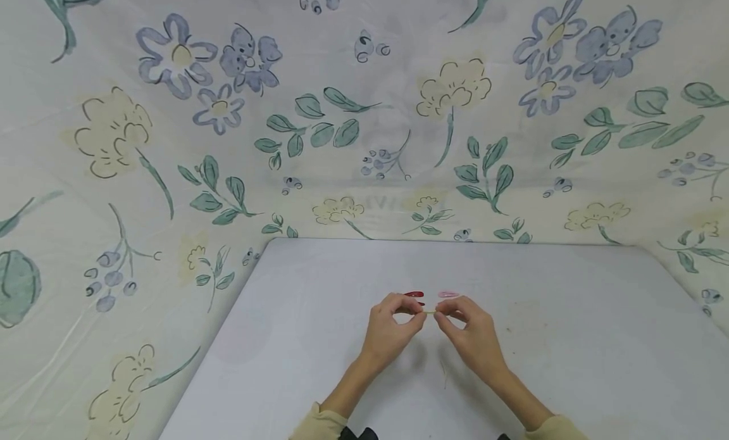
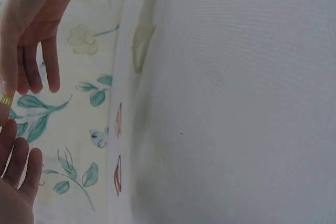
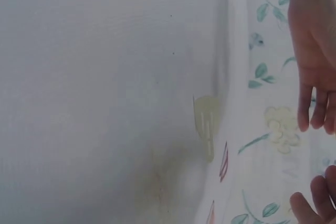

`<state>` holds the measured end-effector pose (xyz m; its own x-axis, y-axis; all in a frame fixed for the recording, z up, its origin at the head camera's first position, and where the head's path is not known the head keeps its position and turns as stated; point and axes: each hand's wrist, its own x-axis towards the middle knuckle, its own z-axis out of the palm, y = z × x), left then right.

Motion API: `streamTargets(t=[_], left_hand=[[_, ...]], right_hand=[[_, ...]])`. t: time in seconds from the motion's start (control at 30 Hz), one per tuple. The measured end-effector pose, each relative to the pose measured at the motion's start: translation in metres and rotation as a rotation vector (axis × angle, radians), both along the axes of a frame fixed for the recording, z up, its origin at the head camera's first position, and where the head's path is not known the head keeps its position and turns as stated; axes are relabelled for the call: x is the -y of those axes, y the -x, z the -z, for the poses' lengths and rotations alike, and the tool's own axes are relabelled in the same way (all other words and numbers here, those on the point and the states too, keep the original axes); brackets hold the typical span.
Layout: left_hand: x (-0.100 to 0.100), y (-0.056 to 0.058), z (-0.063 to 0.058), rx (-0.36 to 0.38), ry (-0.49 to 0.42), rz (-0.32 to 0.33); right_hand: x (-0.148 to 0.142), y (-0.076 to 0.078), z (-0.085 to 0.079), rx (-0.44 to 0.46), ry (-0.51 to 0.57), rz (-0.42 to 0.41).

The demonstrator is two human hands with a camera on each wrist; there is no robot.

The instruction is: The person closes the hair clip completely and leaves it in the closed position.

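Between my two hands, just above the white table (image 1: 273,364), a small yellow hair clip (image 1: 430,312) shows as a thin bar. My left hand (image 1: 390,329) pinches one end between thumb and index finger, and my right hand (image 1: 474,335) pinches the other end the same way. In the left wrist view only a bit of the yellow clip shows at the left edge. Behind the left fingers lies a red snap hair clip (image 1: 414,294), partly hidden. A pink snap hair clip (image 1: 448,294) lies beyond the right fingers.
A cloth with flowers and leaves (image 1: 319,136) hangs behind the table and along its sides. The glossy tabletop carries pale reflections of the hands and a few small dark specks. Light yellow sleeves (image 1: 321,422) cover both forearms near the bottom edge.
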<state>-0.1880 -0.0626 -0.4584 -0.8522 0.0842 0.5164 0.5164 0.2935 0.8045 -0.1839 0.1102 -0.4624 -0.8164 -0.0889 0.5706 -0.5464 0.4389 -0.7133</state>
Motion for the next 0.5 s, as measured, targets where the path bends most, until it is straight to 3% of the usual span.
streamTargets(t=[0.27,0.5], left_hand=[[-0.005,-0.002,0.006,-0.058,-0.017,-0.057],[-0.011,-0.005,0.002,-0.045,-0.033,-0.125]], right_hand=[[0.003,-0.001,0.007,-0.056,0.011,0.04],[0.008,-0.002,0.006,-0.069,0.035,0.09]])
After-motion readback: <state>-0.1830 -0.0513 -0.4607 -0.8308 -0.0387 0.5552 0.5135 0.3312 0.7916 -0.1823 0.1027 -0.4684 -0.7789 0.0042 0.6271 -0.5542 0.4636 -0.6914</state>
